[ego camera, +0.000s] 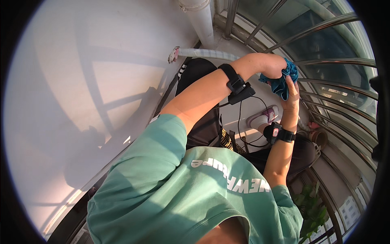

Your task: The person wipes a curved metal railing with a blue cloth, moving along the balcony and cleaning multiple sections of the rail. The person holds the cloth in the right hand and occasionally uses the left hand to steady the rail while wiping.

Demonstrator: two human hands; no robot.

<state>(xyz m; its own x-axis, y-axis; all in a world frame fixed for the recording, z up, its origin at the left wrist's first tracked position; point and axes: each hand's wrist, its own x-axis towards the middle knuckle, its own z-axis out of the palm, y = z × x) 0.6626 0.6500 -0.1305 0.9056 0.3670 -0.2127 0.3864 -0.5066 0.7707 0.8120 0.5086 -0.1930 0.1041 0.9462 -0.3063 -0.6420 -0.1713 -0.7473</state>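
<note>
Both of my hands hold a crumpled teal cloth (281, 87), up beside the metal railing at the upper right. My left hand (272, 65) reaches across from the left, its back turned up and its fingers hidden in the folds. Below it, my right hand (291, 96) grips the cloth from the near side, with the thumb lying along it. Part of the cloth bunches above the right hand, and a loose fold hangs between the two hands. Whether the cloth touches the railing bars cannot be told. Each forearm wears a black strap with a small device.
Curved stainless steel railing bars (338, 62) run before a window on the right. A wrapped pipe (210, 53) leaves the white wall (122, 61) near a vertical white pipe (201, 24). Black cables loop above my slippered foot (263, 116). A flowerpot (318, 138) and leafy plant (310, 210) stand right.
</note>
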